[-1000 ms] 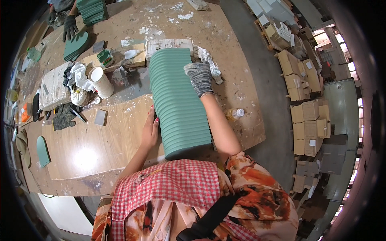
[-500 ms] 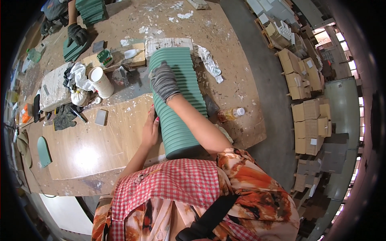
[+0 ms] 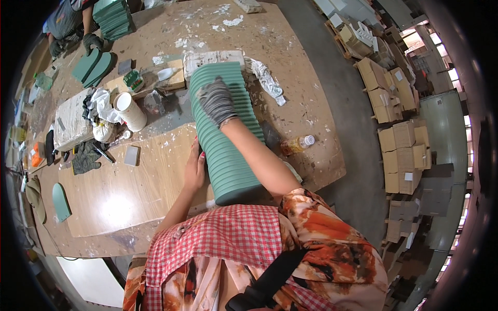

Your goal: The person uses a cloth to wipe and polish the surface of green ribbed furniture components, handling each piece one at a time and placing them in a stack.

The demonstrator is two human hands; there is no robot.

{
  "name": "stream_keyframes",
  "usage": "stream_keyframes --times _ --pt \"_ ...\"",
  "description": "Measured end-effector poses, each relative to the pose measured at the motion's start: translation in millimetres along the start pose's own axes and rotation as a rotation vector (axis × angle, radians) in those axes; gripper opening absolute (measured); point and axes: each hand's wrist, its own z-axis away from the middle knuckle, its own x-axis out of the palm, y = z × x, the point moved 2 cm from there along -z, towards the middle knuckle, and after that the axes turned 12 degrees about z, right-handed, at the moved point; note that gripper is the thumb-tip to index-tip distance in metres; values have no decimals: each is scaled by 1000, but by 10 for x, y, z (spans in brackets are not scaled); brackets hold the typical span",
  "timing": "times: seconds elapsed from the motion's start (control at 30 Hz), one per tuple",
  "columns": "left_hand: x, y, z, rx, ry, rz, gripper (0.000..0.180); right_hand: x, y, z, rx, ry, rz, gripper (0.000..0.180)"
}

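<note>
Ribbed green panel [image 3: 228, 140]: flat near worktop [image 3: 129, 197] front edge.
Right hand [image 3: 217, 101]: gloved, spread, slid back from far end to mid-panel.
Left hand [image 3: 195, 168]: bare, pressed flat against panel's left side, unchanged.

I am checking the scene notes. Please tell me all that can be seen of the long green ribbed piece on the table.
The green ribbed piece is long, matte and rounded on top, with many cross ridges. It lies flat along the wooden table. The right hand, in a grey glove, rests on its top. The bare left hand touches its left side.
</note>
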Motion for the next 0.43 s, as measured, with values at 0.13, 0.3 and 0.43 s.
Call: stream_keyframes --times 0.13,0.3,0.43 --pt "-14 92 -9 27 -10 -15 54 -24 594 377 218 230 -359 27" --pt "65 33 -48 21 -20 -20 54 735 1148 537 266 91 224 25" --pt "-4 -28 -31 46 -10 8 54 269 1213 544 257 -281 98 28"
